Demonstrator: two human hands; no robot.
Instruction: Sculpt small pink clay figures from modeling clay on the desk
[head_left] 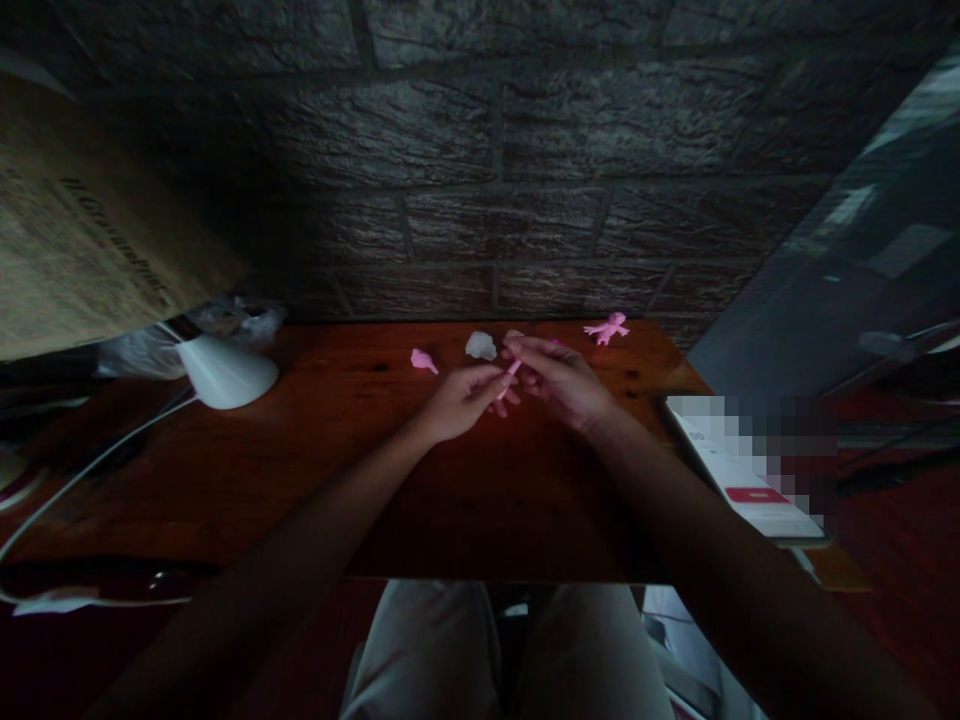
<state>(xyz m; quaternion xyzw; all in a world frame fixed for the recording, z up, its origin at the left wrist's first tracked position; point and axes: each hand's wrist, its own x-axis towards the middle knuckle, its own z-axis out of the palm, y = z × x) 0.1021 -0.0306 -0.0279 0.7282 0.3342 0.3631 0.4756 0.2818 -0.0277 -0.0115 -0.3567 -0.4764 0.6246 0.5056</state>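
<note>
My left hand and my right hand meet above the middle of a reddish wooden table. Both pinch a small thin pink piece between their fingertips. On the table just behind the hands lies a small white lump. To its left rests a small pink part. At the back right lies a pink figure with spread limbs.
A white lamp base with a white cable stands at the left, clear plastic wrap behind it. A tablet or screen rests at the right edge. A dark brick wall rises behind the table.
</note>
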